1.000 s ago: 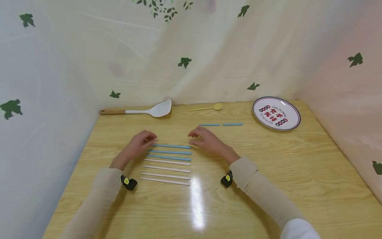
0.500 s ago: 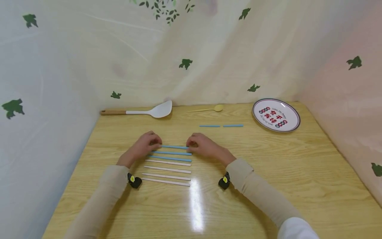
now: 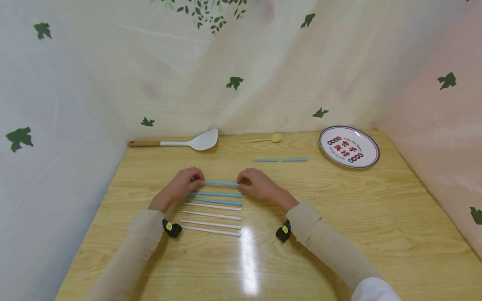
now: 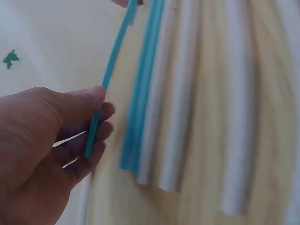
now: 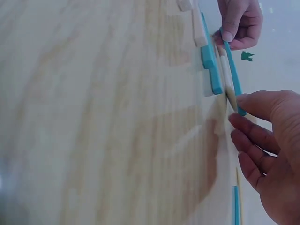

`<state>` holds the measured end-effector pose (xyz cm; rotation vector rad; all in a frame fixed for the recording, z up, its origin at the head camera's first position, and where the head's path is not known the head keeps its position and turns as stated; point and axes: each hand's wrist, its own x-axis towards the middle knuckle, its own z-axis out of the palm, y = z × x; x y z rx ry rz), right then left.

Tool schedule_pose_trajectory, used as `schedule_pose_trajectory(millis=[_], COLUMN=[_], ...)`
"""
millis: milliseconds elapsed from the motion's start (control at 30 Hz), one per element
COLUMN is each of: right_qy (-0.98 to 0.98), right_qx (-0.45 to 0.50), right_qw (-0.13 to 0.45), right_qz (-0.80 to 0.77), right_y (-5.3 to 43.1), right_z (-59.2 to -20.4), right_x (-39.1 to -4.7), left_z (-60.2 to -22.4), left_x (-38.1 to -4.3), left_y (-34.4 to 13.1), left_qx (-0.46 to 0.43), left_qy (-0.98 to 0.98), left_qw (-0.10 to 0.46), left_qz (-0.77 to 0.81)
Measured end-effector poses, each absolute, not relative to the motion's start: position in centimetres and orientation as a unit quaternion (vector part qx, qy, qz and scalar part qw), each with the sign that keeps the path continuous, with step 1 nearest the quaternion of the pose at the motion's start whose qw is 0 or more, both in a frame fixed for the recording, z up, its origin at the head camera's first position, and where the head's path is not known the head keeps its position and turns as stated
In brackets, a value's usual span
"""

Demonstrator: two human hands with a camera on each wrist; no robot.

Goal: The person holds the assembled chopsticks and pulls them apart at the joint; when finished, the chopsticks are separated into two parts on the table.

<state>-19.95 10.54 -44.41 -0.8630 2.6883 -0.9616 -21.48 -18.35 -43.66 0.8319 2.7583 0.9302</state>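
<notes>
blue chopstick (image 3: pixel 221 183), slim, is pinched near both ends by a person's left hand (image 3: pixel 187 182) and right hand (image 3: pixel 258 184) over a wood-grain table (image 3: pixel 376 221); two more blue chopsticks (image 3: pixel 216 194) and four pale chopsticks (image 3: pixel 212 215) lie nearer, short blue sticks (image 3: pixel 295 159), spatula (image 3: pixel 204 140), spoon (image 3: pixel 276 137) and red-lettered plate (image 3: pixel 370 151) beyond.

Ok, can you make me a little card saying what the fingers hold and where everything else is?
Left fingers: pinch a blue chopstick near one end
Right fingers: pinch it near the other end
Nearer, in a row: two blue chopsticks, four pale chopsticks
Farther back: two short blue sticks, white spatula, yellow spoon
Far right: plate with red writing
</notes>
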Motion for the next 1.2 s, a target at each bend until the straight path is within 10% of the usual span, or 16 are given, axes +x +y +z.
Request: schedule_pose_trajectory(millis=[1200], right_qy=[0.892], right_qx=[-0.279], right_qw=[0.042], right_qz=[-0.352], right_y=[11.7], right_z=[-41.1], right_x=[-20.3], left_z=[-39.5], left_x=[-20.7], left_y=[-9.7], left_qx=[0.308], left_qy=[0.904], left_qw=[0.033], left_qz=[0.293])
